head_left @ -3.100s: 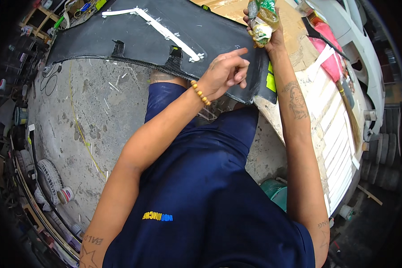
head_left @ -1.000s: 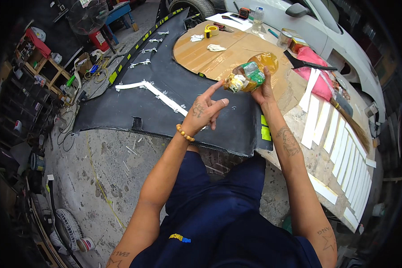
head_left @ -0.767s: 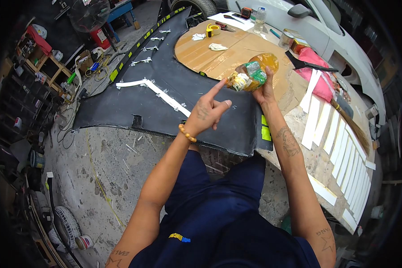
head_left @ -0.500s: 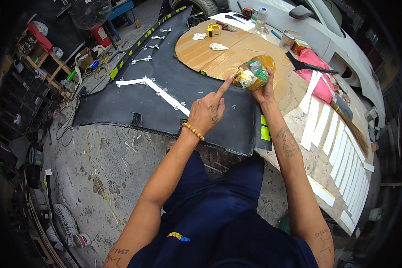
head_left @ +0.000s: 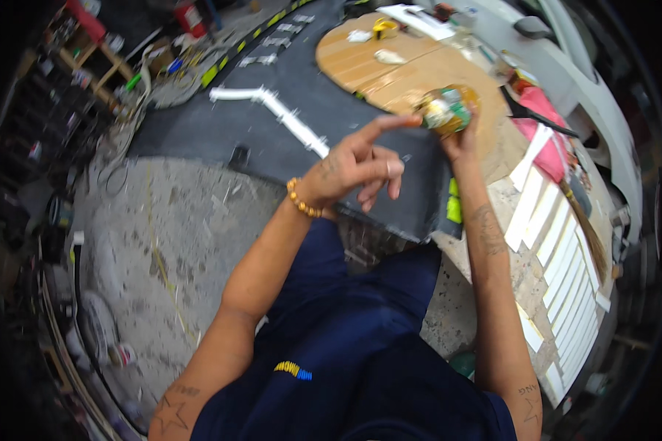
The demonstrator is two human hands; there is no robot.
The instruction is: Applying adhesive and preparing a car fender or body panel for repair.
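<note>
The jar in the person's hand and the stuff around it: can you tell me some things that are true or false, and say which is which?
1. The right hand holds a small jar with a green label. True.
2. The left hand grips a hammer. False: it holds nothing, and its pointing finger reaches toward the jar.
3. A beaded bracelet sits on the left wrist. True.
4. The big dark mat is bright red. False: it is dark grey, with white strips on it.
5. The round wooden board lies beyond the jar. True.
</note>
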